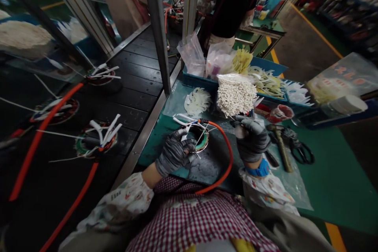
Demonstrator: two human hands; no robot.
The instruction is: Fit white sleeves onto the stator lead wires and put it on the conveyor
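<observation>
My left hand [175,151], in a dark glove, presses down on a round wound coil [201,138] lying on the green mat in front of me. An orange cable [227,153] and white sleeved wires run out of the coil. My right hand [251,138], also gloved, is closed around a small white piece just below a bag of white tubes [235,94]. What exactly the right fingers pinch is too small to tell.
A hammer [282,147] and black scissors [301,151] lie to the right on the green mat [333,173]. A blue tray [265,67] behind holds bags and yellow strips. Several finished coils [96,139] sit on the black conveyor at left. Another person [233,4] stands beyond.
</observation>
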